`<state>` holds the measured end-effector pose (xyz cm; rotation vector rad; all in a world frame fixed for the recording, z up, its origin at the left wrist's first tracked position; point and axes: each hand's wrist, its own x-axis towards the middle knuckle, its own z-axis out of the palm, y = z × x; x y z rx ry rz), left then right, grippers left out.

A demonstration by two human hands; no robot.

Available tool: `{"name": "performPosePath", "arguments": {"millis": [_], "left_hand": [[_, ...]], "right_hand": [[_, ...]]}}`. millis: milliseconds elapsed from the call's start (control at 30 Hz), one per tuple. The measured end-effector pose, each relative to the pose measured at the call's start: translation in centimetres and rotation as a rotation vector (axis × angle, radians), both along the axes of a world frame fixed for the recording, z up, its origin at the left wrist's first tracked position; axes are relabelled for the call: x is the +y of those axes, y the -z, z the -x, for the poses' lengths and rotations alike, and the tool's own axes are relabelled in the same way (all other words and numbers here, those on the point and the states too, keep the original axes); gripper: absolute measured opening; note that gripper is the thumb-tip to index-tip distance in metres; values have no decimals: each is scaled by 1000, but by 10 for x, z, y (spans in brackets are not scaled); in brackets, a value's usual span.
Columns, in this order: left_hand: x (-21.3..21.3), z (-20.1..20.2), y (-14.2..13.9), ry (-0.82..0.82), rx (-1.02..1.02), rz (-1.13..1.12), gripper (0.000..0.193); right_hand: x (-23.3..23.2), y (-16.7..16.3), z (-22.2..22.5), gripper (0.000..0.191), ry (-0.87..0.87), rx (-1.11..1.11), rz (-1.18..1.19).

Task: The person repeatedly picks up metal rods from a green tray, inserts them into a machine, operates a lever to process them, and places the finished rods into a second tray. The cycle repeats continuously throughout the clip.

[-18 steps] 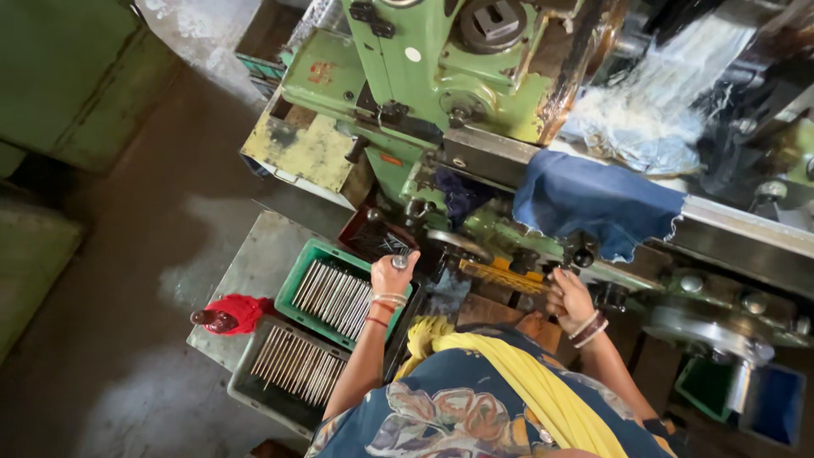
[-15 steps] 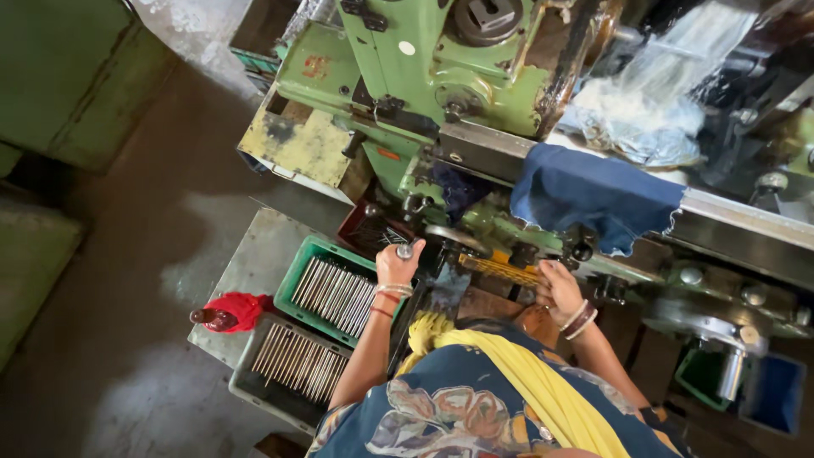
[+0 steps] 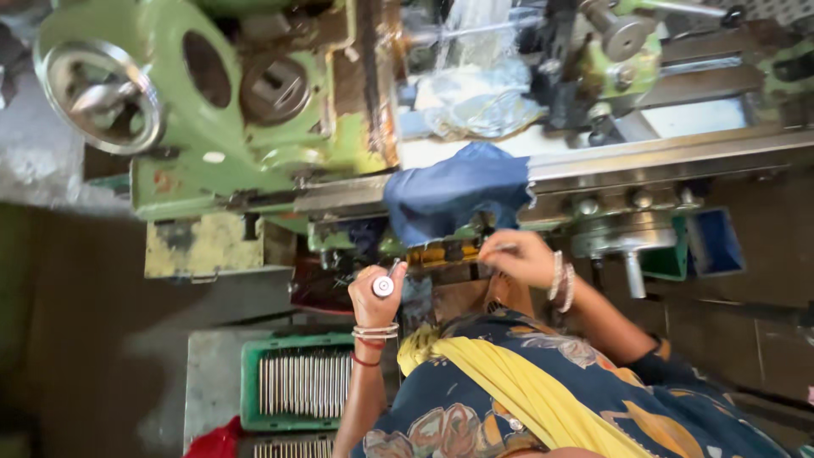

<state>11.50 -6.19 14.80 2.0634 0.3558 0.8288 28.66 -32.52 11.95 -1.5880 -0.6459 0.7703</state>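
Gripping a round-ended lever (image 3: 383, 287), the left hand (image 3: 376, 298) stays closed; the right hand (image 3: 517, 257) pinches a thin rod (image 3: 500, 248) under the blue cloth (image 3: 454, 193), green tray (image 3: 297, 383) beside; the view is now closer.

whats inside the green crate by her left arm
The green crate holds a row of thin metal rods lying side by side. The left hand and forearm cover its right edge, so anything there is hidden.

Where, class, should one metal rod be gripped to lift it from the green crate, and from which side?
Probably from above, near one end. The metal rods lie flat, side by side in a close row in the green crate, so their long sides show no gaps. The crate is open on top. The left hand, nearest it, is closed around a round-ended handle.
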Motion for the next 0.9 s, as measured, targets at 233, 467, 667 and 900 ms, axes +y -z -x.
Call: {"name": "performPosePath", "arguments": {"millis": [233,467,667,900], "left_hand": [[-3,-157,-136,398,-391,-68,19],[-24,-464,-89,233,-121,1381,44],[-63,-545,-27,-217,-19,1417,27],[-78,-557,13,-493,219,834,50]], "right_hand": [[-103,-150,-166,30,596,-1009,21],[-182,-160,-343,11,757,-1243,231],[-192,-114,-393,21,692,-1374,519],[-181,-60,-409,24,767,-1243,412]]}}
